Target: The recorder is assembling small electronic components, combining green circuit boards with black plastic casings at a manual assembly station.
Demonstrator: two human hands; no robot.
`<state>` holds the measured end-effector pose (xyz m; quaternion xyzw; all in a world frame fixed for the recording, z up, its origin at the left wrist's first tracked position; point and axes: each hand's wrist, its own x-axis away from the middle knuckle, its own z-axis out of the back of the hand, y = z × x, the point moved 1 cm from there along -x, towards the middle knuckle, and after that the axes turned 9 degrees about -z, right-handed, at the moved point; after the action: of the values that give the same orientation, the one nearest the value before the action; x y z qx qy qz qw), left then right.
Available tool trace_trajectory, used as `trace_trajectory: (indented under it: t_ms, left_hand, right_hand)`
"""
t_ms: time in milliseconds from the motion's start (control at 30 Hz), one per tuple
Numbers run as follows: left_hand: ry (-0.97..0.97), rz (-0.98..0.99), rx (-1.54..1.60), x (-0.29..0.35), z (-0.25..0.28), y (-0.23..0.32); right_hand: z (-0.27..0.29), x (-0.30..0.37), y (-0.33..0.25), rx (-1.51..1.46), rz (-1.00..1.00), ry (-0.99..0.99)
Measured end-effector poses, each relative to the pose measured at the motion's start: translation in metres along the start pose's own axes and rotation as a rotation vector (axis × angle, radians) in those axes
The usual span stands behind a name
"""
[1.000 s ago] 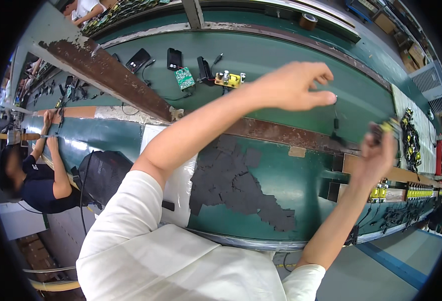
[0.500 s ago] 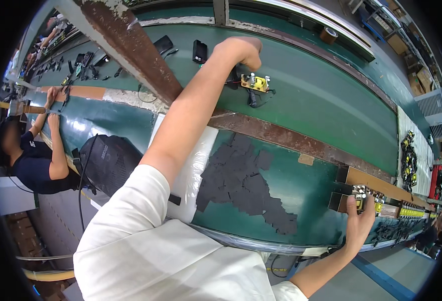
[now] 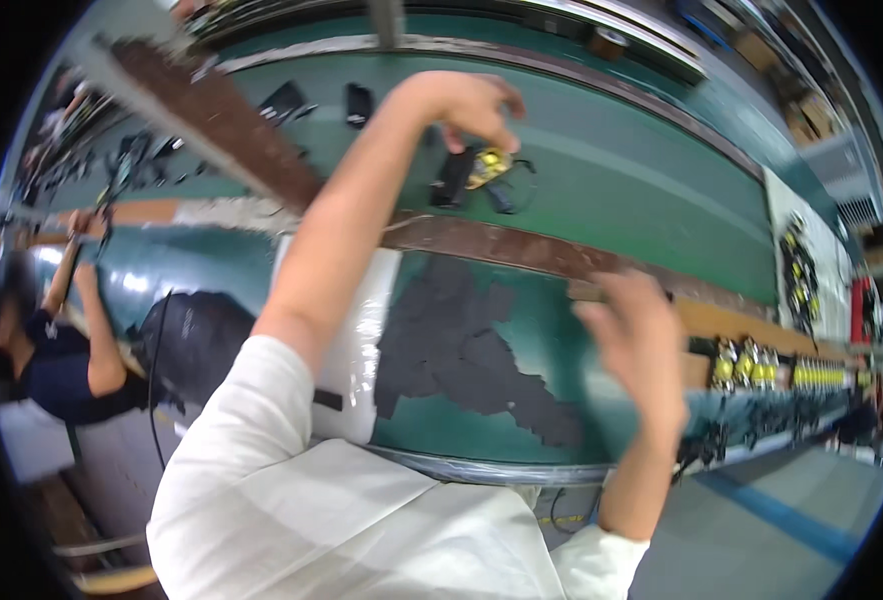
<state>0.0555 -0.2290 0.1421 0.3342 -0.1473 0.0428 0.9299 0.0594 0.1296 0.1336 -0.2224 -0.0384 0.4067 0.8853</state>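
Observation:
My left hand (image 3: 466, 108) reaches over the green belt with its fingers spread. Its fingertips are right at a small circuit board (image 3: 489, 168) with yellow parts; whether they touch it is unclear. Against the board lies a black plastic case (image 3: 451, 180), and a black cable (image 3: 502, 198) sits just below. My right hand (image 3: 633, 335), smeared by motion, hangs above the green bench near the rusty rail, thumb apart from the fingers and nothing visible between them. Dark grey flat pieces (image 3: 451, 350) lie scattered on the bench between my arms.
A row of boards with yellow parts (image 3: 751, 365) stands at the right, beside a cardboard strip (image 3: 726, 322). A white foam sheet (image 3: 356, 370) and a black bag (image 3: 199, 345) lie left. A co-worker (image 3: 61, 345) works at far left. A rusty post (image 3: 211, 120) slants near my left arm.
My right hand has left the boards at the right and moved left over the bench. My left hand's fingers have spread at the circuit board, which has turned, with the black case now more visible.

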Motion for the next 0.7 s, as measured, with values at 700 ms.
trace_trajectory:
  t_ms: [700]
  left_hand:
    - [-0.269,-0.319,0.207,-0.025,-0.012,-0.018]
  right_hand:
    - [-0.07,-0.038,0.0,-0.57,-0.052,-0.227]
